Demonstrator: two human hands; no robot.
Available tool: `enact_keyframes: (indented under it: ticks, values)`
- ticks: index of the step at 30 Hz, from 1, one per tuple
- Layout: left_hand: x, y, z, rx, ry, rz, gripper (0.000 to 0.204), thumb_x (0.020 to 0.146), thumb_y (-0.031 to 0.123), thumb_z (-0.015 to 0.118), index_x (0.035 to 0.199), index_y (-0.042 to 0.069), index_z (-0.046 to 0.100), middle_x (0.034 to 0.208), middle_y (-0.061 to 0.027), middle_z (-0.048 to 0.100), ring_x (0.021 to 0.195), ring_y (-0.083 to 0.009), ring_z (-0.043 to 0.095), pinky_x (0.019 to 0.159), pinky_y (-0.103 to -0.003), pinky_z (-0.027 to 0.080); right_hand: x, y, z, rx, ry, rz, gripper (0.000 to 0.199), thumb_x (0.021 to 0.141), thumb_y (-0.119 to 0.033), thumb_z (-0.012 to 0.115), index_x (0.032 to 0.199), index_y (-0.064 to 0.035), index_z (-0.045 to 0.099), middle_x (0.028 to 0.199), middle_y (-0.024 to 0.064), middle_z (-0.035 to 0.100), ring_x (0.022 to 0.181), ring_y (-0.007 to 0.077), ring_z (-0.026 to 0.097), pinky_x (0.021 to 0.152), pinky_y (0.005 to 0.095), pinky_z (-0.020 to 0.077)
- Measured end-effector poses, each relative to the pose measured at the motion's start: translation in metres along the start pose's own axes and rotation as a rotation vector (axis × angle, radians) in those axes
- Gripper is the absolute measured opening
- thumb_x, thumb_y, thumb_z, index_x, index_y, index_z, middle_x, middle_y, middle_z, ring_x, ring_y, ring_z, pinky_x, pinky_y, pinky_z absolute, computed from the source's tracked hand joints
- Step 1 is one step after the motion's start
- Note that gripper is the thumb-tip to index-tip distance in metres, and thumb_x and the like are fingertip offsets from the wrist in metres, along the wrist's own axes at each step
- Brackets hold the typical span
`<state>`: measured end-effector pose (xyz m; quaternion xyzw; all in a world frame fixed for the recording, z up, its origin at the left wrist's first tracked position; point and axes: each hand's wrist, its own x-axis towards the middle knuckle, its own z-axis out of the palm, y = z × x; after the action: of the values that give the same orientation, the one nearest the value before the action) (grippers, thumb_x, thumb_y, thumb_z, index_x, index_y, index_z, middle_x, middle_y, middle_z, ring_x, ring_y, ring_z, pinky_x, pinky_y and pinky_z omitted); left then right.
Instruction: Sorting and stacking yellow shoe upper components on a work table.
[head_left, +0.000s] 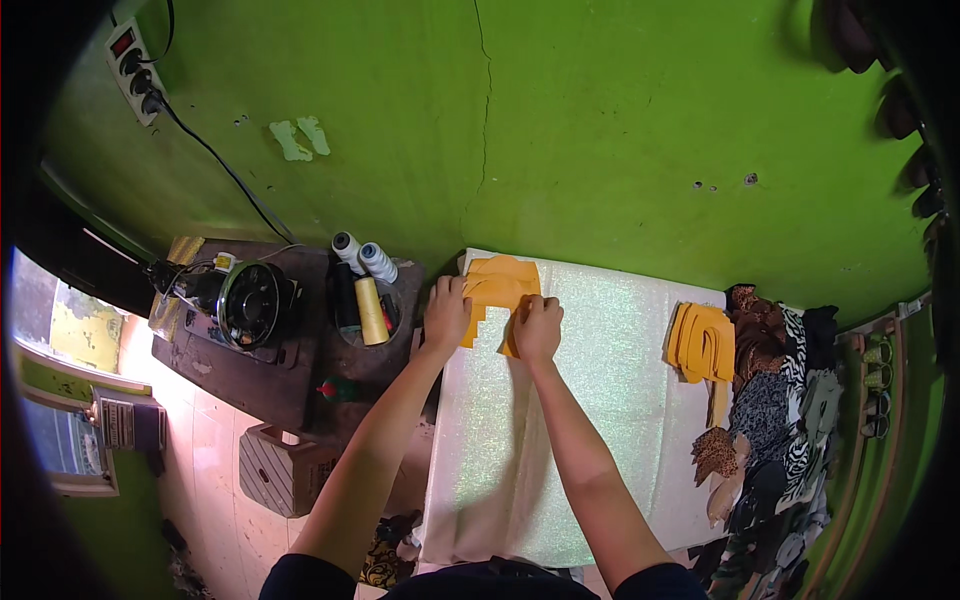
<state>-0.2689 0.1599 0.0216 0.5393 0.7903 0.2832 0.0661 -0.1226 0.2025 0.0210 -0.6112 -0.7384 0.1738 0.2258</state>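
Note:
Orange-yellow cut fabric pieces (pixel 503 283) lie at the far left end of the pale, shimmering table cover (pixel 590 420). A curved piece spans the gap between my hands, with narrow arms running down each side. My left hand (pixel 448 312) grips its left edge, fingers bent. At the right edge my right hand (pixel 538 328) has its fingers curled onto the same fabric. Fingertips of both hands are partly hidden. Toward the right side of the table rests a stack of similar orange-yellow curved pieces (pixel 700 342), well apart from my hands.
A dark sewing machine (pixel 250 305) stands on a table at left, beside several thread cones (pixel 372 312). Patterned fabric scraps (pixel 765 400) pile along the right edge. A green wall (pixel 600 130) rises behind, with a power strip (pixel 137 72). A crate (pixel 285 470) sits on the floor.

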Motion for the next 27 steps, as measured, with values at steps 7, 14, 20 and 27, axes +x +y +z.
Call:
enact_keyframes:
  ticks: [7, 14, 20, 27]
  values:
    - [-0.018, 0.015, 0.013, 0.477, -0.126, 0.359, 0.05, 0.084, 0.027, 0.044, 0.129, 0.006, 0.038, 0.139, -0.0086, 0.029, 0.128, -0.0216, 0.026, 0.105, -0.036, 0.019, -0.014, -0.003, 0.018, -0.085, -0.066, -0.439, 0.047, 0.085, -0.022, 0.041, 0.127, -0.0032, 0.039, 0.134, 0.0136, 0.035, 0.127, 0.0279, 0.028, 0.103, 0.0468, 0.0182]
    - [-0.03, -0.002, 0.027, 0.279, -0.179, 0.275, 0.05, 0.086, 0.027, 0.039, 0.133, 0.009, 0.032, 0.142, -0.0034, 0.023, 0.131, -0.017, 0.019, 0.107, -0.038, 0.015, -0.02, 0.007, 0.034, -0.178, -0.211, -0.396, 0.051, 0.088, -0.027, 0.031, 0.133, -0.0041, 0.029, 0.141, 0.0101, 0.023, 0.132, 0.0226, 0.019, 0.107, 0.0428, 0.0119]
    - [-0.028, 0.003, 0.022, 0.215, -0.195, 0.244, 0.051, 0.085, 0.025, 0.039, 0.133, 0.01, 0.031, 0.143, -0.0028, 0.02, 0.132, -0.0168, 0.017, 0.107, -0.042, 0.013, -0.018, 0.008, 0.037, -0.209, -0.206, -0.385, 0.053, 0.088, -0.029, 0.027, 0.135, -0.0049, 0.025, 0.143, 0.0086, 0.02, 0.132, 0.0199, 0.017, 0.108, 0.0412, 0.008]
    - [-0.02, 0.052, 0.013, 0.244, -0.266, 0.189, 0.044, 0.078, 0.016, 0.048, 0.121, 0.006, 0.046, 0.14, -0.012, 0.024, 0.132, -0.0243, 0.017, 0.106, -0.048, 0.011, -0.005, 0.032, -0.007, 0.126, -0.233, -0.355, 0.051, 0.087, -0.023, 0.032, 0.134, -0.0021, 0.026, 0.14, 0.0141, 0.025, 0.131, 0.03, 0.017, 0.106, 0.0471, 0.0117]
